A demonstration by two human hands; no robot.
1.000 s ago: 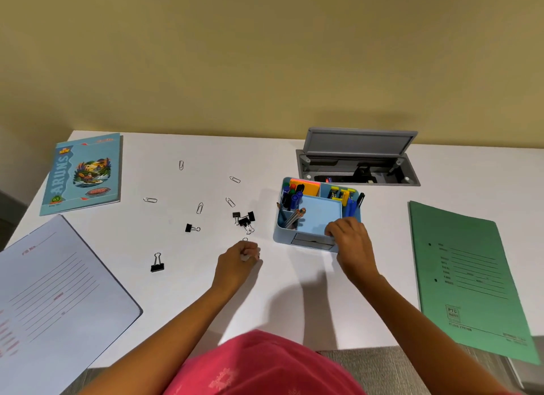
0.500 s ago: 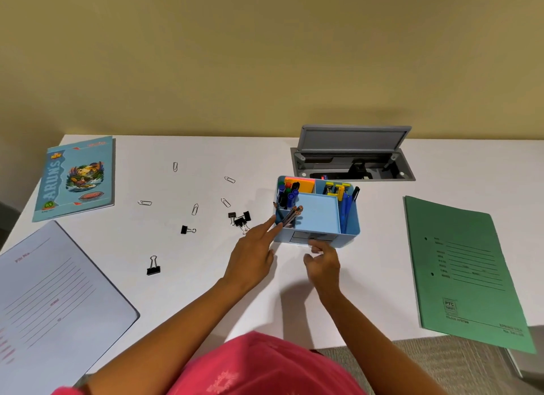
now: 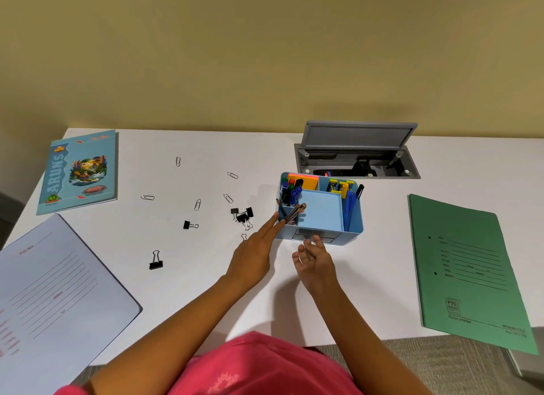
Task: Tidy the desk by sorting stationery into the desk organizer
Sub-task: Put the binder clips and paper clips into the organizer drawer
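**Head view — the only view on record.**

The blue desk organizer [image 3: 354, 231] is sitting near the middle of the white desk [image 3: 206, 300], well stocked with markers, pens, pencils and sticky notes. The loose stationery is lying to its left. There is a cluster of black binder clips [image 3: 243, 215] near it, a lone binder clip [image 3: 190, 225] further out, and a larger binder clip [image 3: 156, 260] nearest you. Wire paper clips [image 3: 197, 204] are scattered beyond these.

Handling, as a judgement:
- **Paper clips:** they are looking light, thin and flat on a smooth top, so they are likely to skate. Pinch each at a rounded end with your fingertips.
- **Binder clips:** they are looking light but stiff. Take each by the black body or the wire handles. The cluster may be lifting as a tangle.

Hands:
- **Left hand** [image 3: 253, 253]: you are laying it flat with the fingers straight. The tips are touching the organizer's front left corner, and it is holding nothing.
- **Right hand** [image 3: 316, 260]: you are keeping it loosely spread, gripping nothing. Its fingertips are at the small drawer [image 3: 312, 236] in the front face — I cannot tell whether they are pulling it.

Also lying on the desk are an "ARUN'S" notebook [image 3: 79, 170], a lavender file [image 3: 59, 291], a green file [image 3: 471, 271] and an open cable box [image 3: 356, 159].
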